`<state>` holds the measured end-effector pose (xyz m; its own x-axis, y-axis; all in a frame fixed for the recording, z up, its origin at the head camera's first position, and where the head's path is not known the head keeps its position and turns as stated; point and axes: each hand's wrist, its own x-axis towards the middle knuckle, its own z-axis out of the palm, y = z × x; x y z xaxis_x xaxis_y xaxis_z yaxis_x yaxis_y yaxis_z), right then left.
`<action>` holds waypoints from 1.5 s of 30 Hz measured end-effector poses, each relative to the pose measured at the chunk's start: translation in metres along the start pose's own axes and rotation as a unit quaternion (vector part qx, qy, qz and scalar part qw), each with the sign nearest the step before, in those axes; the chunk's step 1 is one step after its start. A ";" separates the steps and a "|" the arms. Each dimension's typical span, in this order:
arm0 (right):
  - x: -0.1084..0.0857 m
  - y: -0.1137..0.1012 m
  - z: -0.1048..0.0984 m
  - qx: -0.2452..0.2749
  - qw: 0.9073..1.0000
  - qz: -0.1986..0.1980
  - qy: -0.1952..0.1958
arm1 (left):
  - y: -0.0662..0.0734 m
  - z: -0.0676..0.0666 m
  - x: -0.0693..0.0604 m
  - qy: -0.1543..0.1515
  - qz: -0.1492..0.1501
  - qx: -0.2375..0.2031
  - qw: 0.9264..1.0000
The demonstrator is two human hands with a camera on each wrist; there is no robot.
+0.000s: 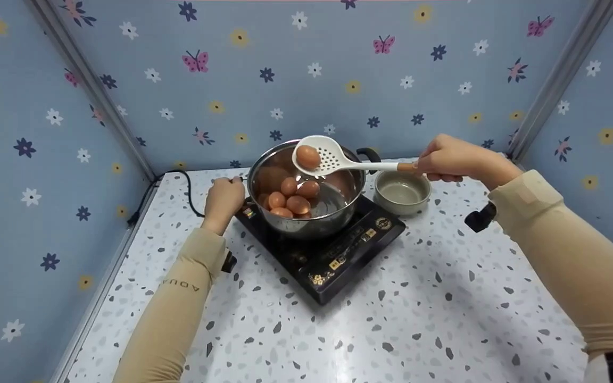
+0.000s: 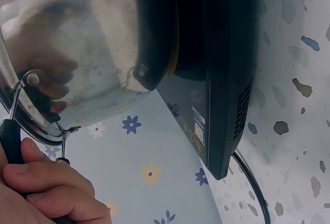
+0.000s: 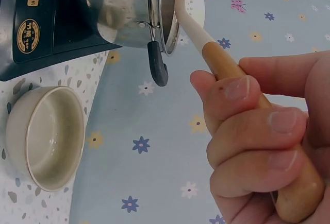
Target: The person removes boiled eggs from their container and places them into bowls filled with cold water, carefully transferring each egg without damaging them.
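My right hand [image 1: 447, 159] grips the wooden handle of a white slotted spoon [image 1: 333, 158], its fingers curled round it in the right wrist view. One brown egg [image 1: 308, 157] lies in the spoon's bowl, above the pot's far side. Several more brown eggs [image 1: 298, 205] are heaped inside the steel pot [image 1: 312, 226], toward its left. With curled fingers my left hand [image 1: 223, 201] holds the pot's left black handle [image 2: 11, 141]. The pot stands on a black induction cooker [image 1: 349, 255].
A grey-beige bowl [image 1: 403, 206] sits right of the pot, below its other black handle [image 1: 369, 155]. Behind the cooker's left side runs a black power cord [image 1: 188, 194]. Flower-printed panels [image 1: 306, 69] enclose the speckled table [image 1: 391, 330] at the back and sides.
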<state>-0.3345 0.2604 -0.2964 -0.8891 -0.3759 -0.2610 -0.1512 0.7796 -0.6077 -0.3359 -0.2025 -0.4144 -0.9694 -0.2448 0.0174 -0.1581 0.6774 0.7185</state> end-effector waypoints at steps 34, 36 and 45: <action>-0.034 0.030 -0.033 0.032 0.996 0.076 0.033 | 0.001 0.001 0.000 0.004 -0.009 -0.001 1.000; -0.036 0.031 -0.036 0.033 0.996 0.081 0.033 | 0.001 0.001 0.000 0.004 -0.011 -0.002 1.000; -0.043 0.042 -0.041 0.051 0.993 0.095 0.039 | 0.000 0.002 0.001 0.002 -0.012 0.003 1.000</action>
<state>-0.3201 0.3297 -0.2795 -0.9288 -0.1840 -0.3218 0.0634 0.7765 -0.6270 -0.3370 -0.2011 -0.4161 -0.9645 -0.2640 0.0042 -0.1818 0.6760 0.7141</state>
